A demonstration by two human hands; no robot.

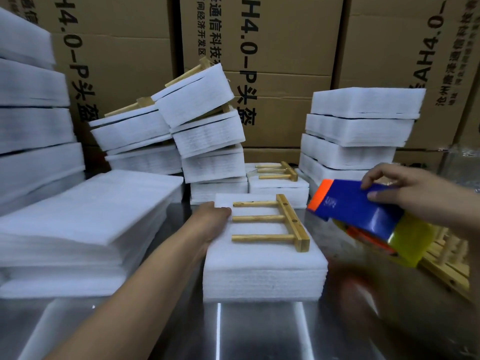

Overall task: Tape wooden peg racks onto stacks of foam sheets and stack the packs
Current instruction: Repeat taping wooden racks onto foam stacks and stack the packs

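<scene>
A wooden peg rack (281, 224) with three pegs lies flat on a small stack of white foam sheets (262, 276) at the middle of the steel table. My left hand (210, 224) grips the stack's left edge, beside the peg tips. My right hand (405, 193) holds a blue and orange tape dispenser (363, 214) with a yellow roll, in the air just right of the rack. The dispenser is tilted and does not touch the foam.
Finished packs (205, 141) lean in piles behind, with another rack on foam (279, 175). Tall foam piles (361, 131) stand at the right and far left. Large loose sheets (85, 224) lie left. Spare wooden racks (446, 263) lie right. Cardboard boxes (285, 61) form the back wall.
</scene>
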